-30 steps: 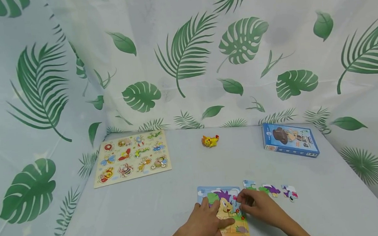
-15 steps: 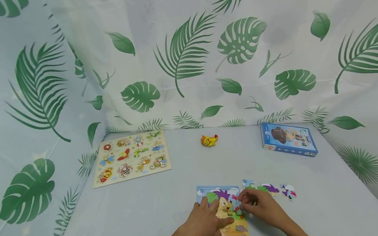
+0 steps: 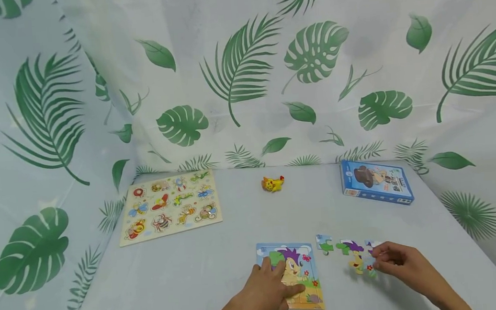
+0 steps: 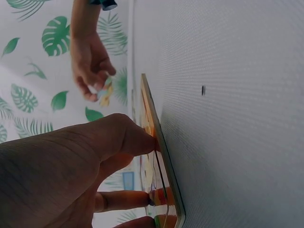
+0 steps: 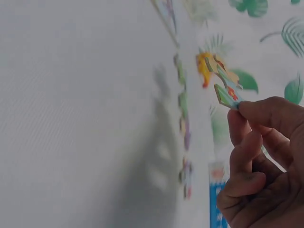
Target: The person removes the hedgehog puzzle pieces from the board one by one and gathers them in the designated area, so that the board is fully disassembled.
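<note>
A hedgehog jigsaw puzzle board (image 3: 311, 290) lies on the table. My left hand (image 3: 263, 291) rests on it with fingers spread, thumb near its lower part; the same hand (image 4: 95, 152) touches the board (image 4: 164, 166) in the left wrist view. To the right, my right hand (image 3: 404, 264) pinches a puzzle piece (image 3: 357, 264) above the table, between thumb and index finger. The right wrist view shows this piece (image 5: 229, 94) with a red flower, tilted at the fingertips. Beyond the board lie loose puzzle pieces, one blue and green (image 3: 325, 244), one purple and green (image 3: 349, 247).
Another loose piece (image 3: 370, 246) lies partly hidden behind the right hand. An insect peg board (image 3: 171, 208) is at the back left. A small yellow toy figure (image 3: 272, 184) stands at the back middle, and a blue box (image 3: 377, 182) at the back right.
My right hand has moved from the board's right edge to the right, and a puzzle piece now shows lifted in its fingers. My left hand keeps its place on the board.
</note>
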A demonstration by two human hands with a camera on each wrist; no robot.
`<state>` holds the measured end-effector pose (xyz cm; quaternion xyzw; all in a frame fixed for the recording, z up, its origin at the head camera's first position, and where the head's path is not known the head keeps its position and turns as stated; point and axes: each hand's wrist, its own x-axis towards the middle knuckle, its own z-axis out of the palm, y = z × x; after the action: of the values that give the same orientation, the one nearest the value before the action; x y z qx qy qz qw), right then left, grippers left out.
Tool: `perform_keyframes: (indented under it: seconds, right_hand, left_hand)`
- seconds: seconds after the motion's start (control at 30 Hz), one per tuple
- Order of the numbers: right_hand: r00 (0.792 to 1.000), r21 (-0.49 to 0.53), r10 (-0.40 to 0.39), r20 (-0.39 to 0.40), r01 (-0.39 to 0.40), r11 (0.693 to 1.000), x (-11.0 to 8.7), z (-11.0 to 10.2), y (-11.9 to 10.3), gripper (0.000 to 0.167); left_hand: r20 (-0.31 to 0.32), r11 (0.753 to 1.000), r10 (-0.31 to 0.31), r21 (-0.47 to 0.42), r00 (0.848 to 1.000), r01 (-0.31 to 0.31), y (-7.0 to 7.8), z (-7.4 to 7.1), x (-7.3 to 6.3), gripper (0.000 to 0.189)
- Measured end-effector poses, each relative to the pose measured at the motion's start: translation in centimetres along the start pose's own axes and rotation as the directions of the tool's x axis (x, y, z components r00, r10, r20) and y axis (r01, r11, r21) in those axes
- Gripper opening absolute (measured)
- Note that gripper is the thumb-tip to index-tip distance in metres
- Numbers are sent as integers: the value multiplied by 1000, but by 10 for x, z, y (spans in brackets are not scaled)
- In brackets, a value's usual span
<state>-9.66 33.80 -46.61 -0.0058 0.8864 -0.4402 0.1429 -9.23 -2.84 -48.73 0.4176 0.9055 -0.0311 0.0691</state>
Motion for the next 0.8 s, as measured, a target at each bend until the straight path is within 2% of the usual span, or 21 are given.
perform_keyframes:
  seconds: [0.17,0.33,0.6,0.8]
  right_hand:
    - [998,-29,55,35,-54,998,-10,-19,29,36]
    - [995,-40,93,41,-91,995,-13,-25,48,37]
    - [988,-86,148,-52,-152,985,-10,-21,56,29]
    - [985,-130,151,-89,-161,978,-6,-16,55,26]
  left_hand:
    - [-6,1000,-2,-20,1000,2,-1,-1,0,55]
    - [-13,1000,3,-8,1000,-3,0,-1,0,56]
    - [-17,1000,13,-27,1000,-13,-1,1,0,56]
    - [-30,1000,17,-16,999,-18,-2,0,0,55]
